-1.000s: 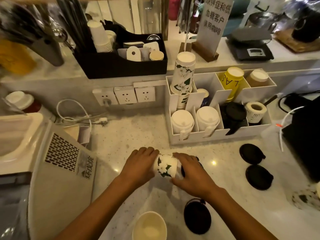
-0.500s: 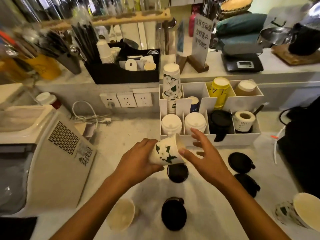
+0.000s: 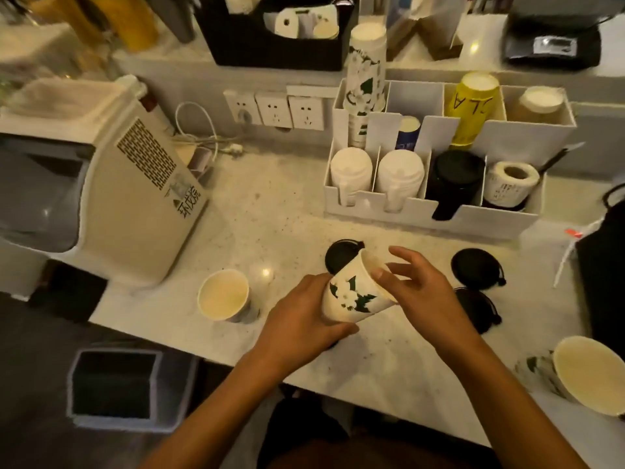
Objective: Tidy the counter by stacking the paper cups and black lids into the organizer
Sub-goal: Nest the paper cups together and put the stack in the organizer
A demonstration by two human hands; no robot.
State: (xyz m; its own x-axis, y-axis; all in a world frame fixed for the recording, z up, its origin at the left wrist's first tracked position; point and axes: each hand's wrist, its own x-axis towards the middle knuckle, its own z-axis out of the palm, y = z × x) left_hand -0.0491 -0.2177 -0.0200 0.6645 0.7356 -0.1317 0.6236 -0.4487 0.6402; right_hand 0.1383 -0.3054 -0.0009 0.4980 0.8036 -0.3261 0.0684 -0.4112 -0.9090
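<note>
My left hand [image 3: 301, 319] grips a floral paper cup [image 3: 355, 296], tilted with its mouth up and to the right, above the counter. My right hand [image 3: 419, 292] touches the cup's rim with thumb and fingers spread. One black lid [image 3: 340, 253] lies just behind the cup, two more black lids [image 3: 475, 269] [image 3: 480, 308] to the right. An upright cup [image 3: 223, 294] stands at the left, another floral cup [image 3: 588, 374] at the right edge. The white organizer [image 3: 433, 218] at the back holds a tall stack of floral cups [image 3: 365, 82], white lids and a stack of black lids [image 3: 453, 179].
A beige machine [image 3: 135, 198] takes up the counter's left. Wall sockets [image 3: 274, 110] and a cable sit behind. A black bag [image 3: 605, 265] is at the right. A grey bin [image 3: 118, 387] stands on the floor below the counter's front edge.
The view has dropped and shifted left. The cup, lifted off the counter a second ago, stays in my left hand and now tilts mouth-up; my right hand's fingers rest on its rim.
</note>
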